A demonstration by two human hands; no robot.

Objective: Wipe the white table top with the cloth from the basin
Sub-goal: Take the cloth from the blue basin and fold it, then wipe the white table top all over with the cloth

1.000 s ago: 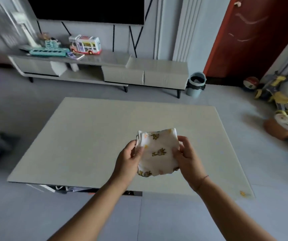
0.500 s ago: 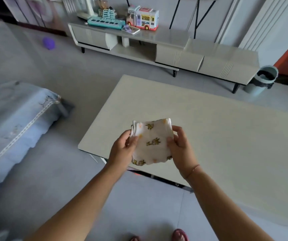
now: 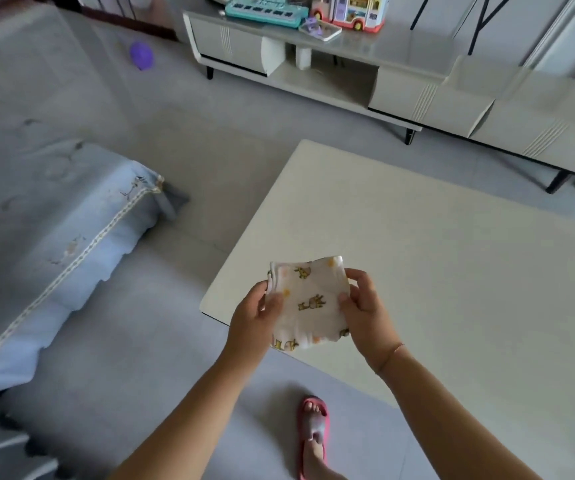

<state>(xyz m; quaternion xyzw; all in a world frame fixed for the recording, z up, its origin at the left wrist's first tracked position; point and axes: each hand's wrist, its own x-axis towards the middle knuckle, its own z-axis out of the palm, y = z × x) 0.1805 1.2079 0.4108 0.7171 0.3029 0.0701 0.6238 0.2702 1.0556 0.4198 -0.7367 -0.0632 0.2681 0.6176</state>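
1. we hold the cloth [image 3: 308, 303] in the air above the near left corner of the table [image 3: 452, 271], folded into a small pad with little animal prints. our left hand [image 3: 255, 317] pinches its left edge between thumb and fingers, and our right hand [image 3: 365, 310] pinches its right edge the same way. the cloth is not yet on the table.
2. the pad is held only by its two sides, so if we let go with one hand before it is down, we expect the folds to fall open and the cloth to hang loose.
3. we are at the corner of the table, so a first stroke toward us could carry the cloth off the edge and onto the floor [image 3: 175, 358] beside the table.
4. if the cloth is wet from the basin, which we cannot tell, it may drip on the floor near our slipper [image 3: 314, 434], just in front of the table, and make the tiles slick.
5. the far side of the table is a long reach from this corner, so we may miss it unless we step along the table.
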